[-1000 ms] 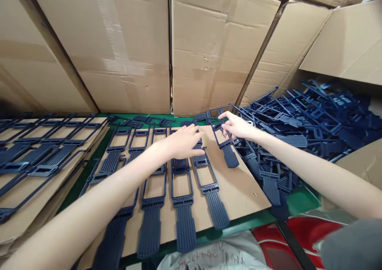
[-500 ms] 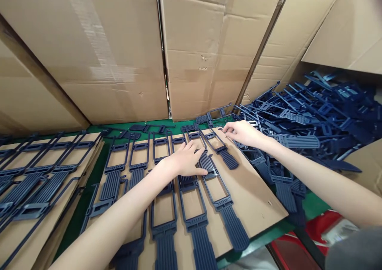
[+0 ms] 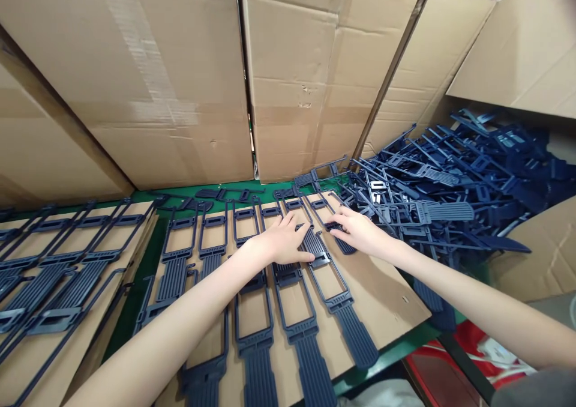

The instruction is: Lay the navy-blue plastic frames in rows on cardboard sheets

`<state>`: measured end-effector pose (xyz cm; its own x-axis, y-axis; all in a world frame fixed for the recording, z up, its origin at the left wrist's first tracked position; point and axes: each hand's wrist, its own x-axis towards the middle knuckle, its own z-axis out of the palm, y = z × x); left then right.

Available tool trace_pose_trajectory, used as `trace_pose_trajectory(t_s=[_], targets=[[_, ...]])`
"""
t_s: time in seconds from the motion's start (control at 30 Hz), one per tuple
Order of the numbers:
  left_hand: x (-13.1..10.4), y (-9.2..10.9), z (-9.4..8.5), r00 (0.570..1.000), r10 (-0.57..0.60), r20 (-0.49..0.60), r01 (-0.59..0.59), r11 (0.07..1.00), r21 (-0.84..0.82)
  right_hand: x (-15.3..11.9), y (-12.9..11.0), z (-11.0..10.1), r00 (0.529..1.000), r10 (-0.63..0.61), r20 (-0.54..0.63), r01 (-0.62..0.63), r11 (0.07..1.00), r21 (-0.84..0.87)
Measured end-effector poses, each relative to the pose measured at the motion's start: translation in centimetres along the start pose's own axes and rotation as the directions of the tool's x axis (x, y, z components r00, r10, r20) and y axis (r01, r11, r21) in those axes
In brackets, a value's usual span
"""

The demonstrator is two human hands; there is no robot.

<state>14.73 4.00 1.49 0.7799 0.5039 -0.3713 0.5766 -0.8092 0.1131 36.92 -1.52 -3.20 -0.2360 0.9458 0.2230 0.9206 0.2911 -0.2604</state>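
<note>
Dark blue plastic frames with ribbed paddle ends lie in rows on a cardboard sheet [image 3: 382, 299]. My left hand [image 3: 283, 242] rests palm down across the middle of the rows, fingers spread. Its thumb touches a frame [image 3: 330, 278] whose paddle points toward the sheet's near edge. At the sheet's upper right, my right hand [image 3: 355, 232] has its fingertips curled onto the middle of another frame [image 3: 318, 205]. That frame's ribbed paddle is partly hidden under the hand.
To the right, a large heap of the same frames [image 3: 445, 176] spills from an open cardboard box [image 3: 517, 77]. On the left, another cardboard sheet [image 3: 130, 248] bears more frames. Tall cartons [image 3: 180, 65] line the back. Loose frames [image 3: 229, 194] lie on the green tabletop [image 3: 270, 188].
My right hand has moved from the top corner of the sheet toward me and slightly left, onto the frame's middle. My left hand has stayed in place, fingers spread.
</note>
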Motion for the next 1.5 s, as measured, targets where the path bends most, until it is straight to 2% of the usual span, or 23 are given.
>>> trace_pose_trajectory(t_s=[0.13,0.3,0.5,0.6,0.73,0.83,0.93,1.03,1.17,1.3,1.5], targets=[[0.1,-0.2,0.0,1.0,0.001,0.02,0.0,1.0,-0.03,0.6,-0.2,0.0,0.995,0.094,0.021,-0.093,0.994,-0.048],[0.0,-0.2,0.0,1.0,0.026,0.003,-0.026,0.999,-0.024,1.1,0.0,0.6,0.998,0.07,0.005,-0.07,0.997,-0.016],[-0.2,0.1,-0.4,1.0,0.029,0.008,-0.029,0.998,-0.053,1.7,-0.6,0.6,0.994,0.09,0.063,-0.088,0.996,-0.031],[-0.2,0.2,-0.6,1.0,0.021,0.011,-0.021,0.999,-0.033,1.7,-1.0,-0.5,0.992,0.116,0.052,-0.112,0.991,-0.067],[-0.1,0.0,-0.5,1.0,0.012,0.01,-0.012,1.0,-0.006,1.0,-0.3,-3.5,0.983,0.175,-0.055,-0.18,0.979,-0.094],[0.0,0.0,-0.4,1.0,0.0,-0.003,0.0,1.0,-0.004,-0.4,1.3,-5.7,0.94,0.324,-0.109,-0.34,0.918,-0.206],[0.2,0.4,-0.5,0.999,0.002,-0.042,0.0,0.999,0.036,-2.3,2.6,-6.5,0.879,0.464,-0.108,-0.469,0.806,-0.36],[0.5,1.2,-0.6,0.998,0.033,-0.052,-0.029,0.997,0.076,-3.5,3.1,-6.0,0.858,0.505,-0.098,-0.491,0.748,-0.447],[0.8,1.9,-0.5,0.996,0.078,-0.044,-0.074,0.993,0.087,-3.4,3.6,-5.0,0.87,0.485,-0.087,-0.457,0.728,-0.511],[1.3,2.0,0.3,0.989,0.124,-0.085,-0.115,0.988,0.107,-2.4,4.7,-5.4,0.857,0.504,-0.11,-0.504,0.772,-0.389],[2.5,2.5,1.0,0.952,0.241,-0.187,-0.213,0.965,0.154,-1.3,6.2,-6.2,0.84,0.504,-0.202,-0.537,0.826,-0.169]])
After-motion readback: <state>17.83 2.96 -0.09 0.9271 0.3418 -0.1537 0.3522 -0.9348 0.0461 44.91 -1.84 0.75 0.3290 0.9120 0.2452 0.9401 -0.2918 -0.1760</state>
